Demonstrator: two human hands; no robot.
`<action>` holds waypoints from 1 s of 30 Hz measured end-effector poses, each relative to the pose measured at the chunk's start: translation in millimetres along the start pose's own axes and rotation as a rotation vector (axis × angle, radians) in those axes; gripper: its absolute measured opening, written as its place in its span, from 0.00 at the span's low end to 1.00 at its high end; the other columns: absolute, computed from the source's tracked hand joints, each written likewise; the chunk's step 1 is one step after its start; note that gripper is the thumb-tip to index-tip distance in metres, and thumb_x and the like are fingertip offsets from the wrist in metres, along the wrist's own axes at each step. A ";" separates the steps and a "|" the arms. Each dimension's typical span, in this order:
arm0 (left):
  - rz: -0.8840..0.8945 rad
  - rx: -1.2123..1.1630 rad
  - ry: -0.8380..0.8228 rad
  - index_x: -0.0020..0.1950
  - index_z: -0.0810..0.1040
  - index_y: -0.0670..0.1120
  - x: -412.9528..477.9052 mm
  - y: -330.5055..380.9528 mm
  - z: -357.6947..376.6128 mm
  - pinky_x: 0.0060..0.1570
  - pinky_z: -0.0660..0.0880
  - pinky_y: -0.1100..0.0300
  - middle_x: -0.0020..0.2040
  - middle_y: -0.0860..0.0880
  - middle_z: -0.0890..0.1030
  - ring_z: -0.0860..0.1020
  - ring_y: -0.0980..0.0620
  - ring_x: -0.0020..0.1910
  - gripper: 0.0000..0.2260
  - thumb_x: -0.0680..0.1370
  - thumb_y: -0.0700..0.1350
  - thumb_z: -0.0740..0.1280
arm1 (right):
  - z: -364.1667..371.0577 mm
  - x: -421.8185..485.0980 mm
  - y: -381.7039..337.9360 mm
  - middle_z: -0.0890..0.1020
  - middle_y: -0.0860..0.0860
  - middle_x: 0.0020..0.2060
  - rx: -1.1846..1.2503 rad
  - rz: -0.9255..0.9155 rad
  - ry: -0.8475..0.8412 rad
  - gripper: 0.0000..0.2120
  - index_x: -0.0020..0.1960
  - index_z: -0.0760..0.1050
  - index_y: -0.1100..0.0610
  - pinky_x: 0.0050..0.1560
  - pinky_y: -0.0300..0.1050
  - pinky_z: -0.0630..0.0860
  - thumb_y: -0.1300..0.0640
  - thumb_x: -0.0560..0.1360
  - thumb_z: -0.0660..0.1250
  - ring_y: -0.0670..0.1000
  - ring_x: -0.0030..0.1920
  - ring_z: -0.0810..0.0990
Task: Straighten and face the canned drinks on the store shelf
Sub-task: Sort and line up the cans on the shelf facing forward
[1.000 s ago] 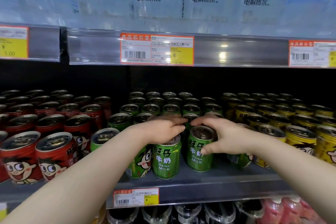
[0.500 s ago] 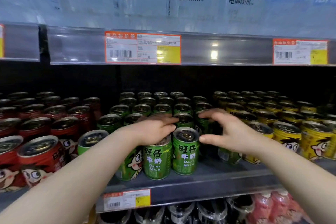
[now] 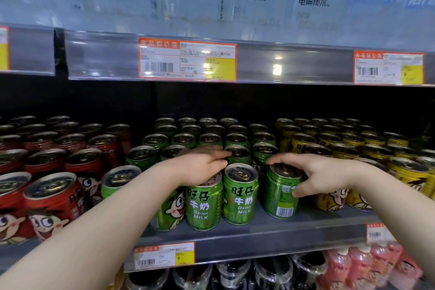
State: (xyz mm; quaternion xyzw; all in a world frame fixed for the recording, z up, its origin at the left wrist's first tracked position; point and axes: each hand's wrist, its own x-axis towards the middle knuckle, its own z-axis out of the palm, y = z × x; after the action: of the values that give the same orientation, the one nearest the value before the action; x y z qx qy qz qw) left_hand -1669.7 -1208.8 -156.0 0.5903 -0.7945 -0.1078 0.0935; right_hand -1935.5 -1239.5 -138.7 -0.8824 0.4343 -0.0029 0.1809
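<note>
Our left hand lay on the lid of the left can at the shelf front. Our right hand gripped the right can, thumb on its side, barcode facing out. Between these 2 the middle can faced front. Red cans stood left, yellow cans right.

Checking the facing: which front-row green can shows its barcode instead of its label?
The rightmost green metal can, gripped by the right hand: its barcode faces out, while its neighbours show the Drink Milk lettering.

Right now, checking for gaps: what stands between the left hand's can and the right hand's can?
One green can, label out, beside the left can under the left hand; a gap before the barcode-out can in the right hand. Head view.
</note>
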 end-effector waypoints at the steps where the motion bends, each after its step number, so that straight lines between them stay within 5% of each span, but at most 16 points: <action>1: 0.002 0.000 -0.001 0.74 0.58 0.57 -0.6 0.1 -0.3 0.74 0.50 0.50 0.77 0.53 0.56 0.53 0.53 0.76 0.20 0.81 0.54 0.50 | -0.3 0.6 -1.5 0.66 0.43 0.67 -0.026 -0.011 0.020 0.34 0.69 0.61 0.40 0.67 0.41 0.66 0.57 0.70 0.72 0.45 0.66 0.67; 5: -0.015 -0.267 0.183 0.70 0.69 0.51 -4.4 3.5 -2.9 0.67 0.58 0.63 0.72 0.50 0.67 0.64 0.52 0.71 0.18 0.81 0.52 0.54 | -3.3 1.4 -15.2 0.64 0.40 0.67 -0.132 -0.010 0.043 0.32 0.70 0.60 0.40 0.67 0.39 0.64 0.50 0.70 0.71 0.45 0.68 0.64; 7: -0.085 -0.444 0.399 0.64 0.75 0.47 -9.9 3.3 -8.8 0.62 0.64 0.62 0.66 0.48 0.75 0.71 0.50 0.65 0.16 0.80 0.50 0.57 | -2.0 3.1 -28.8 0.63 0.38 0.64 -0.191 -0.025 0.075 0.34 0.71 0.59 0.42 0.65 0.34 0.61 0.46 0.70 0.71 0.43 0.68 0.63; 10: -0.176 -0.382 0.551 0.57 0.79 0.49 -27.9 -3.8 -23.9 0.57 0.69 0.60 0.57 0.48 0.80 0.75 0.49 0.59 0.13 0.79 0.52 0.60 | 7.3 9.4 -57.6 0.66 0.41 0.67 -0.092 -0.144 0.234 0.32 0.69 0.64 0.44 0.66 0.35 0.62 0.42 0.68 0.71 0.43 0.68 0.65; 13: -0.294 -0.200 0.437 0.55 0.79 0.50 -60.3 -20.5 -34.6 0.57 0.72 0.56 0.55 0.50 0.79 0.76 0.48 0.56 0.19 0.76 0.61 0.58 | 23.0 22.9 -87.7 0.68 0.47 0.67 -0.154 -0.252 0.306 0.34 0.70 0.64 0.46 0.68 0.46 0.66 0.37 0.67 0.68 0.48 0.67 0.67; 17: -0.433 -0.074 0.356 0.57 0.78 0.54 -101.2 -48.5 -40.0 0.57 0.73 0.57 0.58 0.50 0.80 0.77 0.50 0.55 0.34 0.61 0.76 0.61 | 41.2 45.0 -124.1 0.68 0.49 0.68 -0.236 -0.326 0.310 0.39 0.73 0.60 0.48 0.67 0.48 0.66 0.33 0.67 0.66 0.51 0.68 0.67; 22: -0.411 -0.034 0.141 0.71 0.65 0.55 -123.8 -61.0 -31.1 0.59 0.63 0.66 0.69 0.50 0.65 0.67 0.51 0.67 0.35 0.67 0.55 0.74 | 56.5 72.2 -156.4 0.66 0.49 0.70 -0.278 -0.345 0.216 0.41 0.74 0.55 0.46 0.66 0.51 0.68 0.33 0.68 0.65 0.53 0.68 0.67; 30: -0.329 -0.130 0.307 0.68 0.70 0.53 -121.8 -63.9 -19.4 0.57 0.63 0.68 0.66 0.51 0.68 0.67 0.54 0.65 0.29 0.69 0.46 0.75 | 54.5 71.8 -156.4 0.67 0.47 0.70 -0.187 -0.328 0.140 0.37 0.74 0.55 0.45 0.65 0.48 0.69 0.38 0.70 0.67 0.50 0.68 0.68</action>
State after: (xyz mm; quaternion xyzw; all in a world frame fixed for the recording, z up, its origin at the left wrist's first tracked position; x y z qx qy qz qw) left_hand -1570.9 -1111.2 -158.1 0.7140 -0.6555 -0.0814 0.2324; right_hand -1762.2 -1190.2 -150.3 -0.9519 0.2948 -0.0533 0.0645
